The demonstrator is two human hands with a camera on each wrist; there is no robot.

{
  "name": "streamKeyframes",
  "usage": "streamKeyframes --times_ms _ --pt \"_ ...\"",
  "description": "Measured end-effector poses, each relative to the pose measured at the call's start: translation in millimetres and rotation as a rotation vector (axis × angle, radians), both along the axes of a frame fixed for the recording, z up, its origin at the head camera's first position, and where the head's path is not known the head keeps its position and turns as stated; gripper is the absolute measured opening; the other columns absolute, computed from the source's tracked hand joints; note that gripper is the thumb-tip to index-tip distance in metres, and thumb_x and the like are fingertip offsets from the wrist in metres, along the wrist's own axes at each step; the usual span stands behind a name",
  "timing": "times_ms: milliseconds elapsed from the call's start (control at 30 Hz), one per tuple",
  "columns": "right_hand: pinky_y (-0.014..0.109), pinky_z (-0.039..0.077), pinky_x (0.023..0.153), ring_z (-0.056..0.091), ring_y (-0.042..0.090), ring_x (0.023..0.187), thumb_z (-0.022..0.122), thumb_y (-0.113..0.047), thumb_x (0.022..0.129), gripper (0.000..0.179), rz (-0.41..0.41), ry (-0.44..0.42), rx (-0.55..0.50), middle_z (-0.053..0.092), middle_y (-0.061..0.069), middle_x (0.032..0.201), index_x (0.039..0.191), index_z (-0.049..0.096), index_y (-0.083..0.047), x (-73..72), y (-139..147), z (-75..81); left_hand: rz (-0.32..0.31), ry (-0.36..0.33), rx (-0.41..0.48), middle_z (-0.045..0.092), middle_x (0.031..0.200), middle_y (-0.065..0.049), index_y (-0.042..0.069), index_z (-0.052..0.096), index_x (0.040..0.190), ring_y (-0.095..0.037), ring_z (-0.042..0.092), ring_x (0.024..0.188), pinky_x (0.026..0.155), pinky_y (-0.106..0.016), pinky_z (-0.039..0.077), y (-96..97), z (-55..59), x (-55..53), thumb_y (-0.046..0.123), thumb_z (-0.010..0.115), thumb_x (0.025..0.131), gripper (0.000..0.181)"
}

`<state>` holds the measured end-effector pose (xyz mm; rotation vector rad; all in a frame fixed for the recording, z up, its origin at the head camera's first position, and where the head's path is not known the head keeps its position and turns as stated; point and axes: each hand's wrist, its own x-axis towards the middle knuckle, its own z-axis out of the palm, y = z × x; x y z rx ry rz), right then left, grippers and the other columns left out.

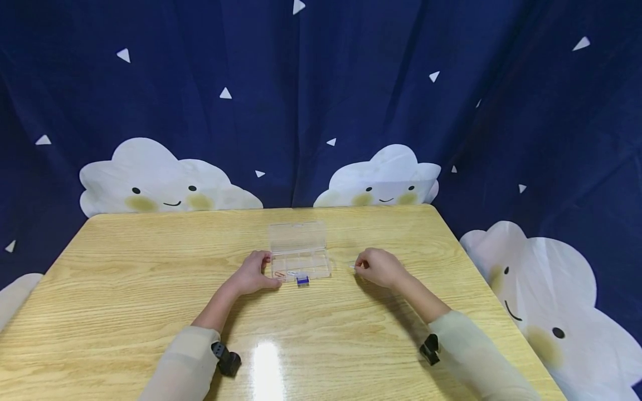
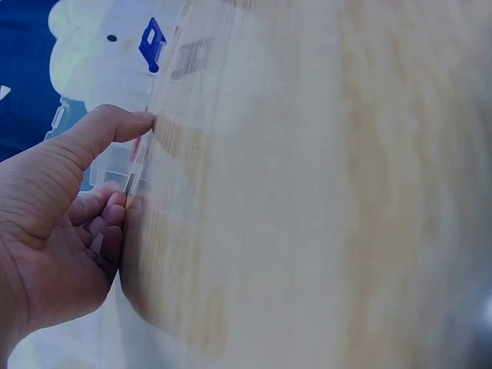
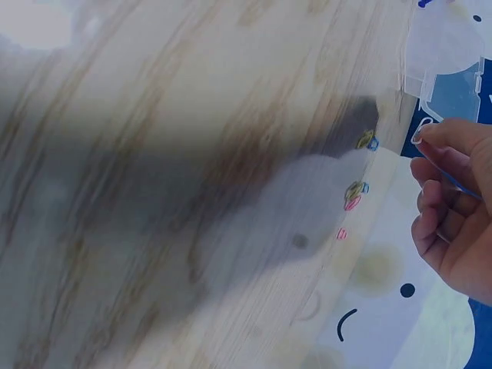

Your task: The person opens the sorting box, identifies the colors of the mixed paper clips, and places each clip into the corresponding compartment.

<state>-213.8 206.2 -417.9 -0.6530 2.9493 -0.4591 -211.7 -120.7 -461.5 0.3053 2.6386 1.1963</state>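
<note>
A clear plastic compartment box point(image 1: 316, 268) lies on the table with its clear lid point(image 1: 297, 238) raised at the back. On its front edge is a blue latch point(image 1: 302, 282). In its front left part lie a reddish paper clip point(image 1: 279, 274) and a pale one. My left hand point(image 1: 252, 274) grips the box's left end, thumb at the front corner and fingers round the side. To the right of the box, my right hand point(image 1: 379, 267) pinches a white paper clip point(image 3: 421, 131) between thumb and forefinger, its other fingers curled loosely.
In the right wrist view, several yellow, blue and pink paper clips point(image 3: 353, 192) lie on the table near the right hand. The wooden table point(image 1: 150, 262) ends at the back against a dark blue curtain point(image 1: 351, 67) printed with clouds. Each sleeve carries a black wrist device point(image 1: 227, 359).
</note>
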Motion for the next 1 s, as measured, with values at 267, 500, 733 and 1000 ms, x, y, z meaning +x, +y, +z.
streamKeyframes --times_ms 267,500,733,1000 --pt "0.025 0.038 0.057 0.044 0.009 0.058 0.062 -0.020 0.088 0.012 0.005 -0.005 0.000 0.054 -0.004 0.069 0.089 0.069 -0.010 -1.2 -10.6 0.9 -0.004 -0.001 0.004 0.043 0.104 -0.012 -0.004 0.043 0.123 -0.023 0.039 0.094 0.078 -0.033 0.035 0.3 -0.5 -0.7 0.026 0.078 0.073 0.068" --pt "0.025 0.039 0.058 0.046 0.008 0.061 0.063 -0.020 0.087 0.011 0.027 0.014 0.007 0.056 -0.005 0.071 0.089 0.070 -0.011 -3.8 -15.7 -1.1 -0.002 0.010 0.009 0.043 0.103 -0.013 -0.005 0.043 0.123 -0.023 0.039 0.093 0.077 -0.033 0.035 -0.2 0.2 -0.8 0.025 0.078 0.072 0.069" --pt "0.025 0.038 0.057 0.045 0.009 0.060 0.063 -0.020 0.088 0.011 0.033 0.006 0.001 0.055 -0.004 0.070 0.089 0.070 -0.011 -4.6 -21.2 0.2 -0.003 0.010 0.009 0.042 0.102 -0.013 -0.005 0.043 0.120 -0.023 0.038 0.092 0.076 -0.032 0.034 -0.6 0.2 0.3 0.025 0.079 0.072 0.067" --pt "0.024 0.039 0.059 0.045 0.008 0.062 0.063 -0.019 0.086 0.010 0.046 0.030 -0.001 0.055 -0.005 0.069 0.085 0.070 -0.012 -6.6 -31.2 0.6 0.000 0.009 0.012 0.042 0.101 -0.013 -0.006 0.043 0.122 -0.023 0.038 0.092 0.076 -0.033 0.035 -1.1 0.0 0.0 0.024 0.079 0.072 0.068"
